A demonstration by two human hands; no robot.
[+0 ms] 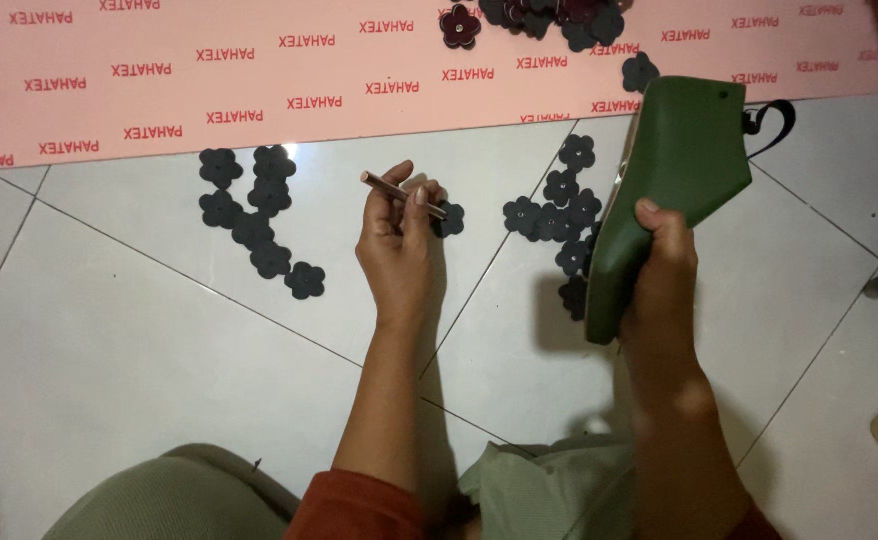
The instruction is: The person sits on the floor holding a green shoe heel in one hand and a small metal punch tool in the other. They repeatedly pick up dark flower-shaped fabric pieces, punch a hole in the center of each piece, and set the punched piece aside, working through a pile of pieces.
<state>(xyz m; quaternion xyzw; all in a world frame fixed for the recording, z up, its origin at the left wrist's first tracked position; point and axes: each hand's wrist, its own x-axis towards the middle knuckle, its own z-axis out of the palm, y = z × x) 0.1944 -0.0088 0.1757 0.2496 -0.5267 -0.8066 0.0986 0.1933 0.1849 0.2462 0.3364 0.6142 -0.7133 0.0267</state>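
My left hand (399, 240) is pinched shut on a thin pen-like stick (402, 194), its long axis slanting from upper left to lower right, tip touching 1 dark flower cutout (449, 219) just right of my fingers on the tiled floor (139, 340). My right hand (664, 265) is clamped around the green shoe last (674, 180), held upright well apart to the right, so my left is the nearer.

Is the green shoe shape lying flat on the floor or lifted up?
Lifted up. The right hand grips the green shoe form above the tiles, tilted, its shadow falling on the floor below.

Light was dim and warm; glare spotted the tiles (289, 152) at eleven o'clock, shadows fell toward five o'clock, edges blurred.
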